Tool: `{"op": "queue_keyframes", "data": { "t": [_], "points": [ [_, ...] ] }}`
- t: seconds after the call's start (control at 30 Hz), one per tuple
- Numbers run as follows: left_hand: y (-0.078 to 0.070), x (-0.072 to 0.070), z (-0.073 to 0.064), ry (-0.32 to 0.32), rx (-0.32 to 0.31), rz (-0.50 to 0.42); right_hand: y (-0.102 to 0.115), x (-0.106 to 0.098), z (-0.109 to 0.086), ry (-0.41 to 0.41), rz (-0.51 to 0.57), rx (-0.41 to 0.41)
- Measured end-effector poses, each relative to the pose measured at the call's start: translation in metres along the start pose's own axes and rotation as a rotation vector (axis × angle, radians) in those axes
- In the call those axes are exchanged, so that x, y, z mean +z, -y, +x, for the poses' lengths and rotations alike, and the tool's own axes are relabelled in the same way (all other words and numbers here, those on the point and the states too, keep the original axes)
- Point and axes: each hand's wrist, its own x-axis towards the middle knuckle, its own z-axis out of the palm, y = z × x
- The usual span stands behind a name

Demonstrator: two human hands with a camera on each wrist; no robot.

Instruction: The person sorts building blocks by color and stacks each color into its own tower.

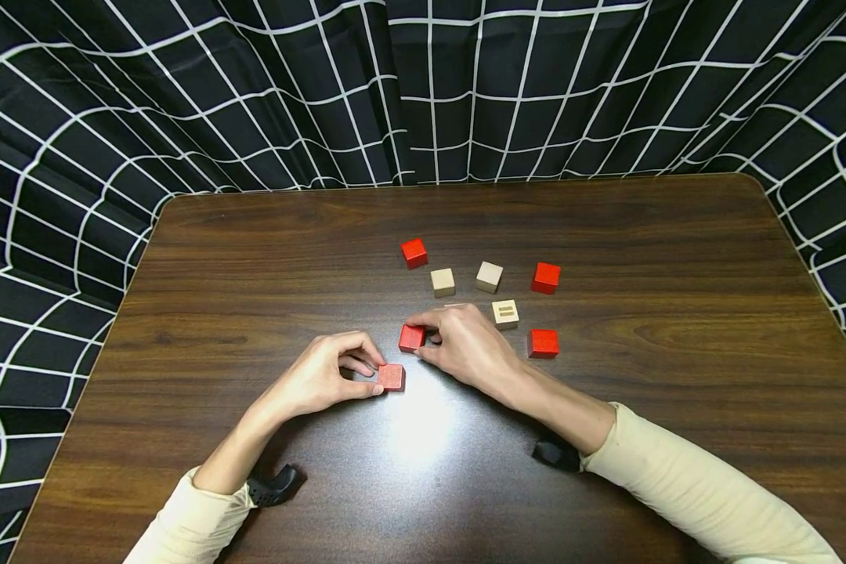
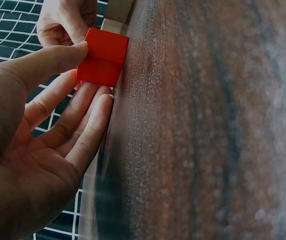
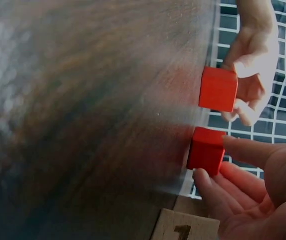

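My left hand (image 1: 324,370) pinches a red cube (image 1: 392,377) between thumb and fingers, low over the brown table. In the left wrist view the thumb presses one side of this cube (image 2: 103,57), with fingertips on the other. A second red cube (image 1: 411,338) sits just farther back, pinched by the thumb and fingers of my right hand (image 1: 468,345). Seen from the right wrist, the right hand's cube (image 3: 206,150) and the left hand's cube (image 3: 218,89) are apart with a small gap. A wooden block with a dark mark (image 3: 185,227) is beside the right hand.
Behind and right of the right hand lie a pale block with two bars (image 1: 505,313), pale blocks (image 1: 442,282) (image 1: 489,276), and red cubes (image 1: 414,252) (image 1: 546,277) (image 1: 543,343). A black grid-patterned curtain (image 1: 437,94) hangs around the wooden table (image 1: 254,258).
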Motion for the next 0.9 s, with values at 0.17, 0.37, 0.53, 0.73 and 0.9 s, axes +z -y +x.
{"op": "queue_keyframes", "data": {
  "t": [0.17,0.37,0.53,0.73,0.9],
  "points": [
    [-0.0003,-0.0002,0.0006,0.007,-0.004,-0.002,0.0012,0.0013,0.0002,-0.021,-0.042,-0.015],
    [-0.0002,-0.0004,0.0009,0.009,-0.004,-0.006,0.0017,0.0015,0.0011,-0.04,-0.053,-0.045],
    [0.0006,0.0002,0.0006,0.008,0.003,-0.014,0.0025,0.0014,0.0007,-0.028,-0.036,-0.027],
    [0.0002,0.0,-0.0012,0.01,-0.009,-0.018,0.0034,-0.0005,-0.001,-0.004,0.04,0.007],
    [-0.0001,0.0002,-0.0009,0.012,-0.011,-0.022,0.0026,-0.0041,-0.0034,-0.015,0.09,0.015]
  ]
}}
